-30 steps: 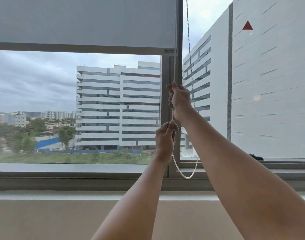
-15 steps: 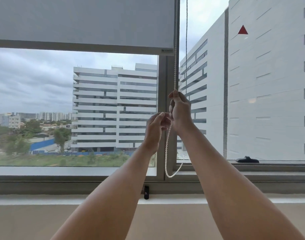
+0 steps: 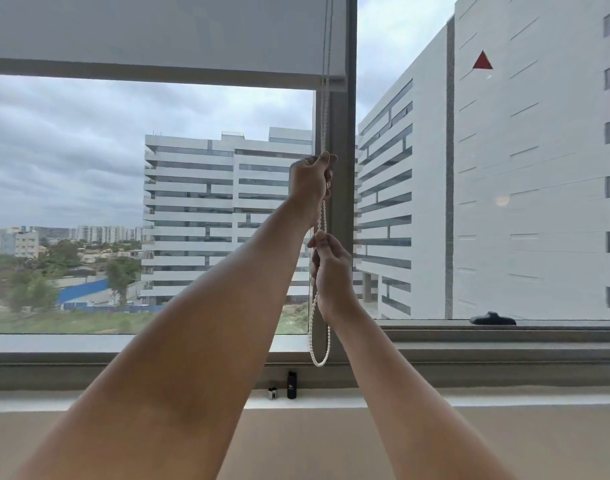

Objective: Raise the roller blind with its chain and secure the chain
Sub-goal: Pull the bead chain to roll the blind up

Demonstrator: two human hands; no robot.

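A grey roller blind (image 3: 158, 32) covers the top of the left window pane, its bottom bar at about a fifth of the frame's height. A white beaded chain (image 3: 323, 119) hangs down in front of the window's middle post and ends in a loop (image 3: 319, 355) near the sill. My left hand (image 3: 310, 183) is up high, fist closed around the chain. My right hand (image 3: 331, 271) is lower, just beneath the left, also closed on the chain.
The window's middle post (image 3: 341, 220) stands right behind the chain. A small black bottle (image 3: 292, 385) and a tiny metal object (image 3: 272, 393) sit on the sill below the loop. A black window handle (image 3: 492, 319) lies on the right pane's lower frame.
My left hand has risen from below the right to above it on the chain. My right hand has dropped lower. The blind's bottom edge sits about where it was.
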